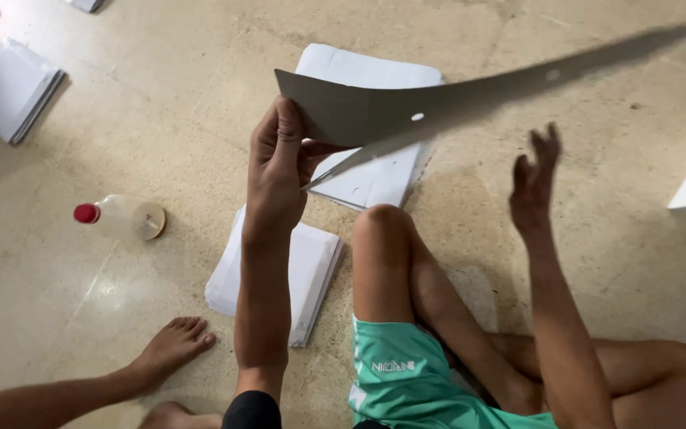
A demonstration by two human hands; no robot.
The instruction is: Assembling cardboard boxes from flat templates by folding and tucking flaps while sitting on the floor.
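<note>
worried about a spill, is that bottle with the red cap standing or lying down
Lying down. The clear bottle rests on its side on the floor, red cap on and pointing left, round base facing right. Whether it holds liquid cannot be told.

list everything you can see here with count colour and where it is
grey card sheet: 1, grey with small holes, held up at centre, stretching to the upper right
white paper stacks: about 5, white, on the floor: one behind the sheet, one by the knee, one at upper left, a corner at the top edge, one at the right edge
bottle: 1, clear with a red cap, lying on the floor at left
floor: 1, beige stone
shorts: 1, green, bottom centre
left hand: grips the sheet's near end
right hand: open, in the air, holds nothing
foot: bare, lower left
</note>
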